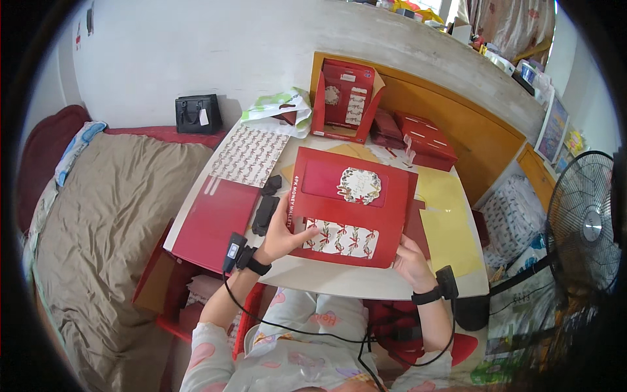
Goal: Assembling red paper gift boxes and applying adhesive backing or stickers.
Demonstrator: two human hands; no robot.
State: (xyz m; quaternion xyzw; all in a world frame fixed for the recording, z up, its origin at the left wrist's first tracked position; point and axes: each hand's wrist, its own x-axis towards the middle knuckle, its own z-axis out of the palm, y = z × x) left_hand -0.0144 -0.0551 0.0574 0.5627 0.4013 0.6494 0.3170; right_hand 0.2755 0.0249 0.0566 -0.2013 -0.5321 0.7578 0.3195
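A flat red cardboard display box [346, 211] is held up above the table's near edge, tilted toward me. Its upper window shows a wreath label on dark red, and its lower one shows white paper with a ribbon-and-leaf pattern. My left hand [284, 234] grips the left side, thumb across the front by the lower window, fingers partly hidden behind. At the lower right corner my right hand [413, 263] is closed on the edge. Dark red card shows behind the box's right side. Each wrist wears a black strap with a small cabled device.
On the white table [300, 277] are patterned paper sheets [248, 155], a dark red sheet [214, 221], yellow sheets [450, 238] and small black objects [264, 215]. A similar red box [343, 104] stands behind, beside red packs [424, 140]. A fan [588, 222] stands right, a bed [111, 248] left.
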